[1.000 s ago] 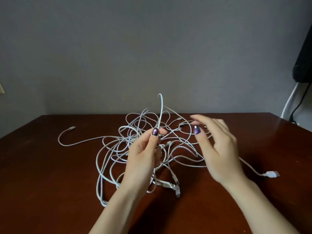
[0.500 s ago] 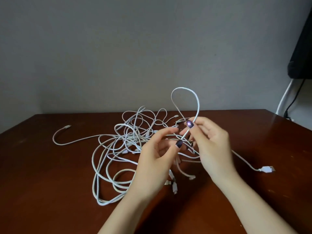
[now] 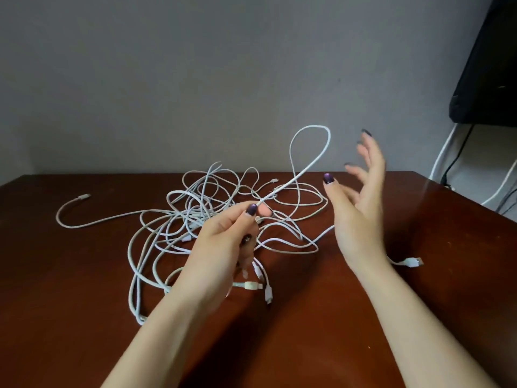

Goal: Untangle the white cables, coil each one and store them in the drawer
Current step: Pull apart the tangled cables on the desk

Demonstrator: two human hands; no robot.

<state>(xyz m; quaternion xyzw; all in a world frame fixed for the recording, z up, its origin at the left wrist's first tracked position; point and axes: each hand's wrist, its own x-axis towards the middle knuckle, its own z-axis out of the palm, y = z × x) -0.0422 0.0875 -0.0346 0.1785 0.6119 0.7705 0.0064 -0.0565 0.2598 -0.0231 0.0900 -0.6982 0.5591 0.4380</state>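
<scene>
A tangle of white cables (image 3: 195,219) lies on the dark brown table (image 3: 70,275), spread from the left middle to the centre. My left hand (image 3: 223,242) pinches one white cable between thumb and forefinger; from the pinch a loop (image 3: 310,147) of that cable rises up and to the right above the pile. To the right of the loop, my right hand (image 3: 361,208) is raised with fingers spread, holding nothing. Loose plug ends lie at the far left (image 3: 84,196), at the right (image 3: 412,261) and below my left hand (image 3: 267,294). No drawer is in view.
A grey wall stands behind the table. A black object (image 3: 492,74) hangs at the upper right, with white and black cords (image 3: 447,152) running down beside the table's right edge.
My right hand has let go of the loop and lifted away to the right, opening its fingers. My left hand keeps its pinch, and the loop now stands taller.
</scene>
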